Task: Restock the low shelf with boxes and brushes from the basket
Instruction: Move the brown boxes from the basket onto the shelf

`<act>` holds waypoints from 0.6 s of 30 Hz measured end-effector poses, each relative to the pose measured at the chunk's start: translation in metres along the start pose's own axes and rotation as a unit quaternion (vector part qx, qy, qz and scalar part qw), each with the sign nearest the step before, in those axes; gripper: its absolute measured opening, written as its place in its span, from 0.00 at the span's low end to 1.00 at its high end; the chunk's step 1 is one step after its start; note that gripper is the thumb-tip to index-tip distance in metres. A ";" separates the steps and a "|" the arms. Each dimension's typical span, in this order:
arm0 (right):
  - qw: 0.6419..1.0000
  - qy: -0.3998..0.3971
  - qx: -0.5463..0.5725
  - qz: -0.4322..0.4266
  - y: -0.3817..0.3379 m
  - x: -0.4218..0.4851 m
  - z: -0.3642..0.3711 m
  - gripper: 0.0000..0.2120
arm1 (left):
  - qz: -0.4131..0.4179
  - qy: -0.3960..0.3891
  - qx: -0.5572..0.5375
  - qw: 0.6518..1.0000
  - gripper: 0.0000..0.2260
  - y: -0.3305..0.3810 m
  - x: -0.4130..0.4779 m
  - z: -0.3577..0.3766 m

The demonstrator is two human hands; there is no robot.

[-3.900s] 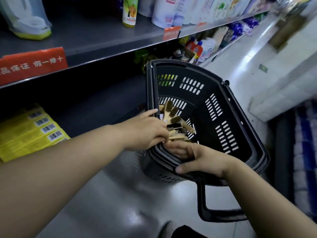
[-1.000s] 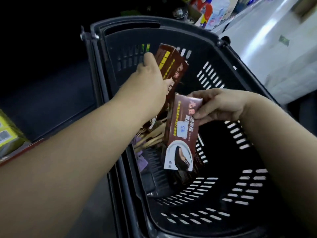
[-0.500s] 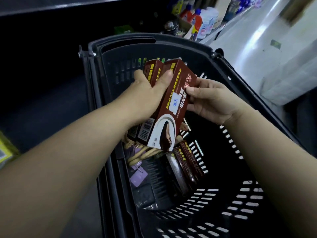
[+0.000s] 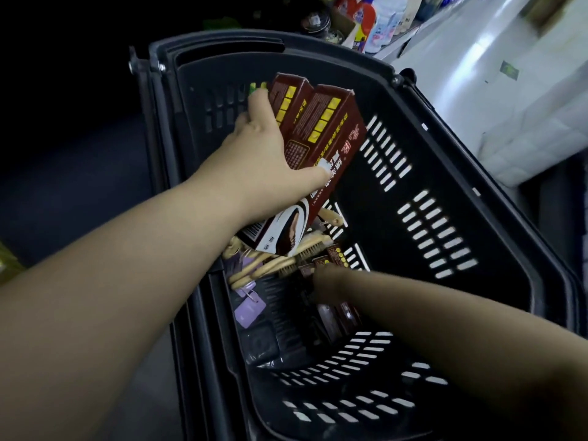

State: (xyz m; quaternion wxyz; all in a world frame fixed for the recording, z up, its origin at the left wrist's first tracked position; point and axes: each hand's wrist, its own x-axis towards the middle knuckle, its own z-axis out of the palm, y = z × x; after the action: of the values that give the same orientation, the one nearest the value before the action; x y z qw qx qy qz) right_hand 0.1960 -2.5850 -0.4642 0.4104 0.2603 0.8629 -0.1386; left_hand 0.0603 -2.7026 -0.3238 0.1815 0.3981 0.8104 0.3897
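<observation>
L hand tight round two brown boxes over basket, brushes + lilac tag beneath; R hand low inside, grip unclear.

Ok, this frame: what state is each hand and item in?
left hand: grips two boxes together, above the basket.
held boxes: lifted, tilted, side by side.
right hand: down in the basket at the loose boxes; grip too blurred to tell.
loose boxes: low in the basket, beside the brushes.
brushes: piled in the basket, below the held boxes.
basket: open-topped, partly filled.
</observation>
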 end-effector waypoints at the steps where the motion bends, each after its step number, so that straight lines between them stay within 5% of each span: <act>1: 0.999 -0.015 -0.029 0.016 -0.005 0.007 0.016 0.22 | 0.002 -0.003 0.004 1.000 0.43 0.000 0.000 0.001; 5: 0.991 0.001 -0.086 0.105 -0.012 0.032 0.049 0.32 | 0.006 0.001 0.009 1.000 0.44 0.000 0.001 0.000; 10: 0.991 0.103 0.003 0.087 -0.008 0.031 0.056 0.29 | 0.009 0.003 0.014 1.000 0.43 0.000 0.001 0.001; 18: 0.995 0.060 0.004 0.085 -0.005 0.031 0.044 0.26 | 0.019 0.008 0.032 0.999 0.41 -0.002 0.001 0.002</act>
State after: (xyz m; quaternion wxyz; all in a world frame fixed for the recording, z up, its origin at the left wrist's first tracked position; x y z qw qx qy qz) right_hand 0.2045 -2.5990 -0.5162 0.3671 0.3421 0.8602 -0.0906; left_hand 0.0597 -2.7012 -0.3266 0.1544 0.4160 0.8160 0.3705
